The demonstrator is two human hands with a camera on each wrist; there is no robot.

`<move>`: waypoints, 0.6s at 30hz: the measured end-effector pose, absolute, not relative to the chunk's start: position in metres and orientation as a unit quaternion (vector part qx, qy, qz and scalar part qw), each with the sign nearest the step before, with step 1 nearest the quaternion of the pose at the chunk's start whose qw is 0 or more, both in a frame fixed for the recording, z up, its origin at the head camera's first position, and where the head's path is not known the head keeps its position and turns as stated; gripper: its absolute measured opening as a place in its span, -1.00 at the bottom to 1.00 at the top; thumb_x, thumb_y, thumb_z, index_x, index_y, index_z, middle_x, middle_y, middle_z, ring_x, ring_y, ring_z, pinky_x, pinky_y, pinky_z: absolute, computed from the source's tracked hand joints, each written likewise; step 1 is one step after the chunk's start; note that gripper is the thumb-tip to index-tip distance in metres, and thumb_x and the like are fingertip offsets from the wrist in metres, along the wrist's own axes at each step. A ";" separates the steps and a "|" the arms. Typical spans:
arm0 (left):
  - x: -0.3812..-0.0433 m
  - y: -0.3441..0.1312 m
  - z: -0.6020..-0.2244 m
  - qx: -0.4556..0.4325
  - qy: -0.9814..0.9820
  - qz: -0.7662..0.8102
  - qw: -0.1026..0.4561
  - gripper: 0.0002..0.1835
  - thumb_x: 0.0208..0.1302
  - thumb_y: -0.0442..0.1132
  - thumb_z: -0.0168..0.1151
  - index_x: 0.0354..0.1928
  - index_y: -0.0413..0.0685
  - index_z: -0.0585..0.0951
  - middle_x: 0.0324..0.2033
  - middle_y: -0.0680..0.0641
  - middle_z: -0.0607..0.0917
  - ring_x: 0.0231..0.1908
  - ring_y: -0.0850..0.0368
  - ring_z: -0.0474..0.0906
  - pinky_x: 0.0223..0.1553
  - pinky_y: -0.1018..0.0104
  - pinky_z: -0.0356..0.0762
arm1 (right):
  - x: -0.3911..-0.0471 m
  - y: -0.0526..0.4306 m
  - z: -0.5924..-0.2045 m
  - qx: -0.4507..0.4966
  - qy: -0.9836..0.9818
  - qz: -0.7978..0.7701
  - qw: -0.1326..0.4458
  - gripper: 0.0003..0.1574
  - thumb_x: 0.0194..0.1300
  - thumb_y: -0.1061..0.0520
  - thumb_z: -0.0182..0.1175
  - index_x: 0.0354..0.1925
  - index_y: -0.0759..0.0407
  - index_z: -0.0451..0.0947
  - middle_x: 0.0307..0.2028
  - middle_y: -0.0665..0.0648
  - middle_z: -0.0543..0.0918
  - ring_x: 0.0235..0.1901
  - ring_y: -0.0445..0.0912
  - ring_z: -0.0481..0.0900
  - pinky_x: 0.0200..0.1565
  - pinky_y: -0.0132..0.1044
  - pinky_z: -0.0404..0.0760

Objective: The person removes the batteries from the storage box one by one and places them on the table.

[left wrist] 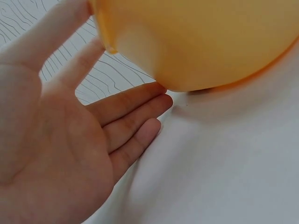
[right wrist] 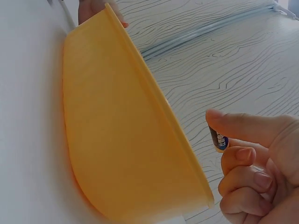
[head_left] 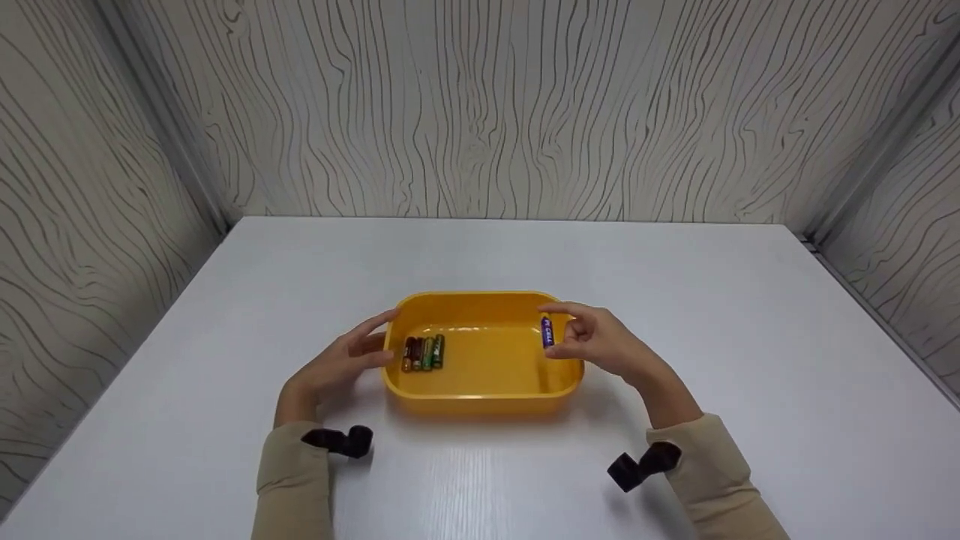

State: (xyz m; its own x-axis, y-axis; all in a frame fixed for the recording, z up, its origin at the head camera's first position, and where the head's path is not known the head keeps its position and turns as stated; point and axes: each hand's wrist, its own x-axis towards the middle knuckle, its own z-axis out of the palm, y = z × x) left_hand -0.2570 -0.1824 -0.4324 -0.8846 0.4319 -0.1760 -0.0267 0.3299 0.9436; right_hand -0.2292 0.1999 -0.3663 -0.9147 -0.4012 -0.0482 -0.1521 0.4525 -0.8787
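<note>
In the head view, several small batteries [head_left: 423, 353], brown and green, lie side by side at the left end of a yellow plastic tub [head_left: 484, 401]. My right hand [head_left: 611, 346] pinches a purple battery [head_left: 547, 331] between thumb and forefinger, over the tub's right end. The right wrist view shows that battery [right wrist: 217, 140] above the rim, partly covered by the fingers, with the other fingers curled in. At the tub's left side, my left hand [head_left: 341, 367] touches the rim with nearly straight fingers. Its lower fingers [left wrist: 135, 116] reach toward the tub's base in the left wrist view.
The tub stands on a white table [head_left: 480, 480]. A wood-grain panel [head_left: 480, 112] rises behind the table's far edge, with similar panels at left and right. Black wrist mounts [head_left: 341, 441] stick out from the beige sleeves [head_left: 705, 465].
</note>
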 end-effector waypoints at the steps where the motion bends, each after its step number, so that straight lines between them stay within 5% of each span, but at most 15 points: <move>1: -0.257 -0.182 -0.432 0.127 0.790 0.564 0.205 -0.29 0.31 -0.04 0.20 0.45 0.43 0.17 0.45 -0.13 0.29 0.47 -0.17 0.15 0.46 -0.35 -0.09 | -0.229 0.202 -0.367 -0.163 0.843 -0.497 0.125 -0.18 0.15 0.09 0.38 0.31 0.29 0.34 -0.57 -0.08 0.40 -0.58 -0.28 0.27 -0.51 -0.52 0.33; 18: -0.253 -0.183 -0.429 0.109 0.795 0.558 0.210 -0.29 0.31 -0.03 0.21 0.44 0.46 0.17 0.47 -0.15 0.23 0.48 -0.19 0.13 0.46 -0.38 -0.17 | -0.221 0.241 -0.355 -0.130 0.860 -0.481 0.107 -0.21 0.13 0.10 0.39 0.30 0.19 0.36 -0.61 -0.12 0.42 -0.58 -0.29 0.22 -0.51 -0.49 0.23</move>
State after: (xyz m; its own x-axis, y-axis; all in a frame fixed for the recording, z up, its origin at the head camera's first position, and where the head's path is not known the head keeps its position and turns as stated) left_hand -0.2533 -0.1827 -0.4294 -0.8884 0.4070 -0.2122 -0.0614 0.3528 0.9337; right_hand -0.2212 0.2406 -0.3552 -0.9434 -0.3265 -0.0582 -0.1213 0.5032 -0.8556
